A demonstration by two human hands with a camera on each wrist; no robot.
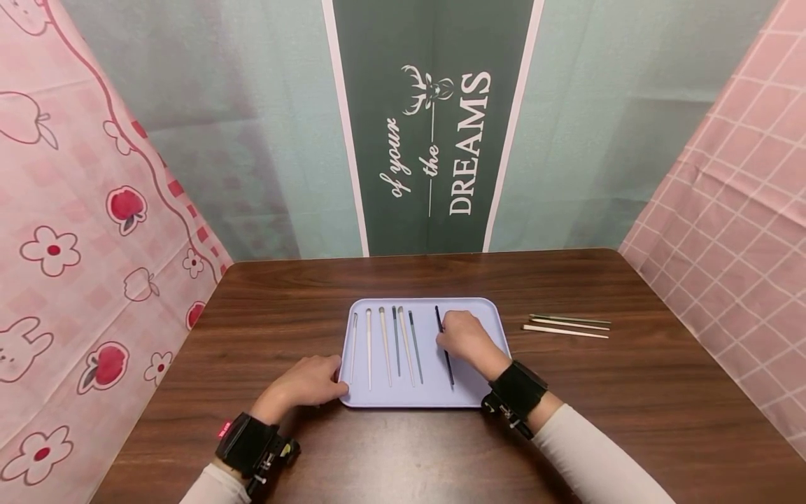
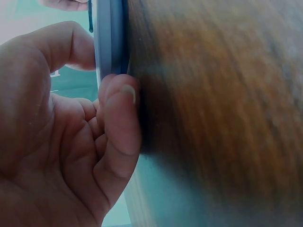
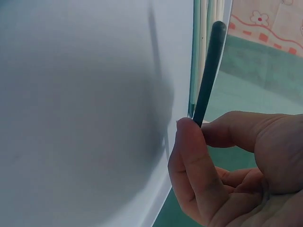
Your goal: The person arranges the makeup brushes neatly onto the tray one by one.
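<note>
A lavender tray lies on the table, with several slim makeup brushes set side by side in its left half. Some of them have pale handles, others dark green ones. My right hand is over the tray's right half and pinches a dark-handled brush between thumb and fingers. In the right wrist view the dark handle sticks up past the fingertips and its shadow falls on the tray. My left hand grips the tray's near left edge, its thumb and a finger at the rim in the left wrist view.
Right of the tray, a few more brushes lie on the brown wooden table, one green and others pale. A green curtain with printed letters hangs behind. Patterned pink cloths flank the table.
</note>
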